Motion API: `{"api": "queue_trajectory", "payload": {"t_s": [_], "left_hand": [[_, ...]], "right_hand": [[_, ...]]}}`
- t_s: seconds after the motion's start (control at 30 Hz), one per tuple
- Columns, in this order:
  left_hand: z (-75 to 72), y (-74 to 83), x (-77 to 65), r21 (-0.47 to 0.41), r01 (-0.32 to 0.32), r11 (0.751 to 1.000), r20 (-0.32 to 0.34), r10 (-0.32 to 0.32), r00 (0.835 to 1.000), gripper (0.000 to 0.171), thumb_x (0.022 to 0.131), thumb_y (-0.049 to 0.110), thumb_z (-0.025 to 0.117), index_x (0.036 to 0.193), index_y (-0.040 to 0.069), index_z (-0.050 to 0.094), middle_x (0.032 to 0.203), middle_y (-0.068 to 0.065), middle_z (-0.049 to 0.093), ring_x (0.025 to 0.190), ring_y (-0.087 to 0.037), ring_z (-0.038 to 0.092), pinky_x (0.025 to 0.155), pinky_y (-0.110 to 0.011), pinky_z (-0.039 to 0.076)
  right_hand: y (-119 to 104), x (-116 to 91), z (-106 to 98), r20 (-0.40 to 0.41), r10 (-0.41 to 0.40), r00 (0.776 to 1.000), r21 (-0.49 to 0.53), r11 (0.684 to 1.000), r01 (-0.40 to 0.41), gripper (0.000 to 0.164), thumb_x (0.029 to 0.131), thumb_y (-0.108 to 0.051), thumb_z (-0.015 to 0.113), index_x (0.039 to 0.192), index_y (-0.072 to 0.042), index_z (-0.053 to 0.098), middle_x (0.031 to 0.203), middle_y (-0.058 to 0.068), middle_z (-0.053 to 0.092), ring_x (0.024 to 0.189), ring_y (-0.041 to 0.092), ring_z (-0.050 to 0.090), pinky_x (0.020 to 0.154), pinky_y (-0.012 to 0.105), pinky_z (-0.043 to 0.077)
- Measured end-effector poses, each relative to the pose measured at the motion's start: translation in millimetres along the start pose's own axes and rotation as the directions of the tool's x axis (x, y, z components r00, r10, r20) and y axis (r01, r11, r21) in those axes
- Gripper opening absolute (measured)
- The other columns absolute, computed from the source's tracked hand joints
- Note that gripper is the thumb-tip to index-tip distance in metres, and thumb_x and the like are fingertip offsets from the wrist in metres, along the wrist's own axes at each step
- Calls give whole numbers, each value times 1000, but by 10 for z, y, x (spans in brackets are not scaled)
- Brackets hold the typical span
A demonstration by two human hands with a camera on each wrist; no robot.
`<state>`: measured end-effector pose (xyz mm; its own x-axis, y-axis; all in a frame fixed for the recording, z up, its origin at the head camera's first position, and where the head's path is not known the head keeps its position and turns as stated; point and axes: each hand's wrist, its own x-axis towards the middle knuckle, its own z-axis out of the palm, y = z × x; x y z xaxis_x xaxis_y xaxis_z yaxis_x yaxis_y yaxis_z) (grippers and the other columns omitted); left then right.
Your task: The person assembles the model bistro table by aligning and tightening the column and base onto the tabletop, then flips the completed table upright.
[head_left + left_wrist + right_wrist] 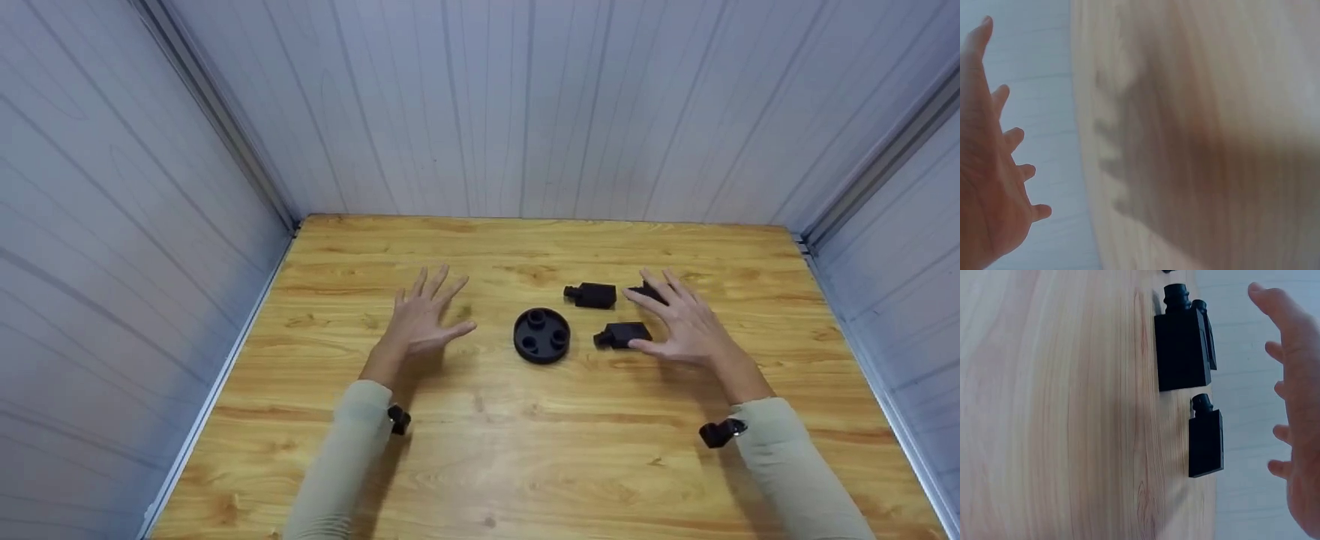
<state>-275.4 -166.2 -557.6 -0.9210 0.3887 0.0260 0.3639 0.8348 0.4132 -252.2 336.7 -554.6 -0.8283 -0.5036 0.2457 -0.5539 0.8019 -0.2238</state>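
My left hand hovers over the table with fingers spread, holding nothing; its shadow falls on the wood in the left wrist view. To its right lies a round black base with three raised sockets. My right hand, also spread and holding nothing, hangs over the black blocks. Each block has a ribbed neck at one end. One block lies close by the thumb, overlapped by it in the head view. A second block is farther back, and a third is partly hidden behind the fingers.
The wood-grain table is bordered by white panel walls at the back, left and right. Small black devices are strapped to both sleeves.
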Motion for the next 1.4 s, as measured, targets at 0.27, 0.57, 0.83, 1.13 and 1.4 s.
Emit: {"api": "queue_trajectory", "payload": {"t_s": [0.27,0.57,0.83,1.13,1.4], "left_hand": [[157,137,53,-207,-43,977,-17,41,999,95,101,67,72,180,34,31,192,-4,18,177,-49,13,126,-95,15],[437,329,113,-360,-84,929,-23,81,996,99,93,58,87,176,31,41,186,-3,35,169,-43,33,127,-88,20],[625,566,172,-427,-75,901,14,89,996,97,91,49,93,174,31,46,176,-5,50,167,-54,31,128,-93,13],[751,651,219,-392,-59,918,49,85,995,97,89,51,95,172,35,48,162,-2,64,164,-44,40,130,-92,2],[823,623,246,-350,-52,935,49,74,996,91,86,56,95,166,35,57,163,-10,62,156,-46,45,128,-81,19]], "right_hand": [[-67,7,65,9,-28,1000,206,978,26,82,90,-31,92,163,-15,59,178,30,37,158,68,35,114,95,36],[-97,-30,203,67,23,997,444,895,-50,66,96,-12,89,157,-9,64,174,32,40,157,62,30,117,90,29],[-34,-101,361,80,79,994,611,784,-111,52,98,-1,82,149,-3,69,166,31,48,158,56,37,126,55,41],[-21,-188,416,85,125,989,682,716,-149,48,97,11,74,143,-2,73,154,30,58,135,10,58,107,8,45],[-24,-191,403,119,184,976,644,733,-216,43,99,10,71,136,-9,80,143,20,72,128,1,58,109,9,40]]}}
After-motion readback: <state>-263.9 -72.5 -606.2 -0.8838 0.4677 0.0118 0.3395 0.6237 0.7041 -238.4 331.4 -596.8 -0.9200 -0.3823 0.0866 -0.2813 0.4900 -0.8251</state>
